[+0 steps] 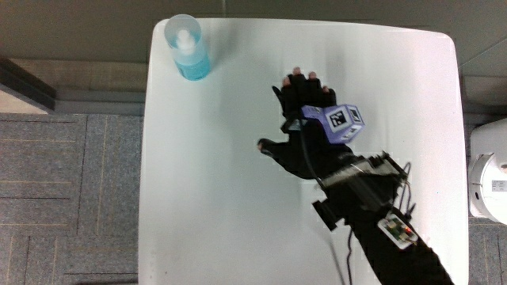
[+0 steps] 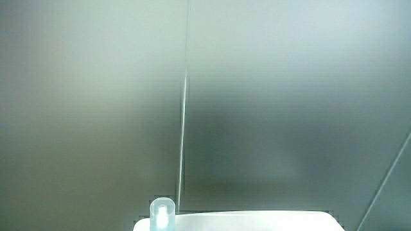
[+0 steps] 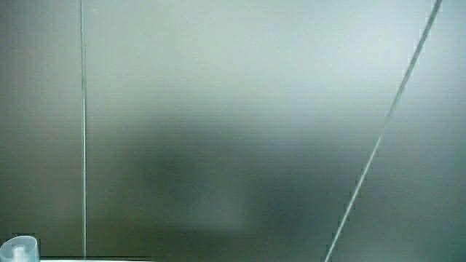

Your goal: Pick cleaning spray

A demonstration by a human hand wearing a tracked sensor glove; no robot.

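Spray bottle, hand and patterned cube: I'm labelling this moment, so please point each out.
spray bottle (image 1: pixel 188 49), main view, on its blue body.
hand (image 1: pixel 305 131), main view, on the glove's back.
patterned cube (image 1: pixel 342 123), main view, on its top face.

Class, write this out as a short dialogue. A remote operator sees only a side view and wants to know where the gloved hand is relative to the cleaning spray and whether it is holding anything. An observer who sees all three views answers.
Operator: I see a pale wall and just the top of the cleaning spray. Where is the hand?
Observer: In the main view, the hand is over the bare table, nearer to the person than the spray and apart from it.
Operator: Is it holding anything?
Observer: No. Its fingers are spread and empty.
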